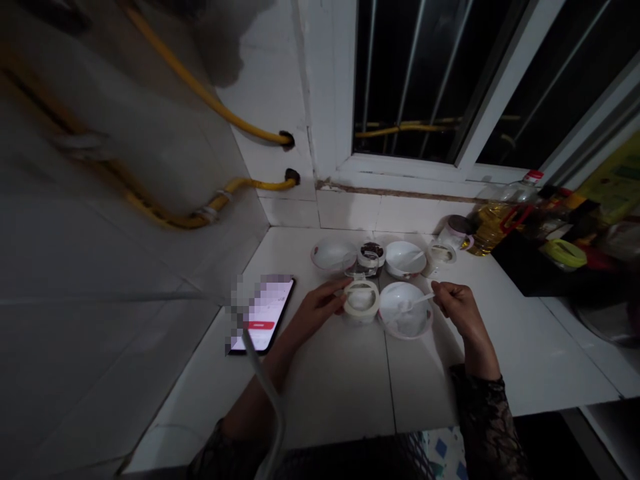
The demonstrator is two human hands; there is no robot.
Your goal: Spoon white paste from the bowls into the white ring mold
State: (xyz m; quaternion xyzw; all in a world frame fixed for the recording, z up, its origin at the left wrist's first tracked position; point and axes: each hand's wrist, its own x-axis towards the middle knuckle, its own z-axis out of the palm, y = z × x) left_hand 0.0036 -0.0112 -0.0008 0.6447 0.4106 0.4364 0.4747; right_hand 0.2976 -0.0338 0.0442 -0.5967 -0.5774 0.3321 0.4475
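Left hand (315,310) has its fingers (336,291) against a small round clear plastic tub with a white rim (361,301), which looks light and easy to tip, so I'd hold it low on the side. Right hand (459,310) has its fingertips (436,287) pressed together right by the handle of a thin white plastic spoon (418,302), can't tell if they've got it. Looks flimsy, best pinched at the handle end. It sits in a round white ceramic bowl (407,335) on the white tiled table (340,390), with a dark glass jar (371,259) just behind.

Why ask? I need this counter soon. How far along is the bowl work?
Done, it seems: the back bowl already has a spoon resting in it. In hand: the right hand holds a spoon in the front bowl of white contents; the left hand grips a round white-rimmed tub. Left: the dark jar stands untouched.
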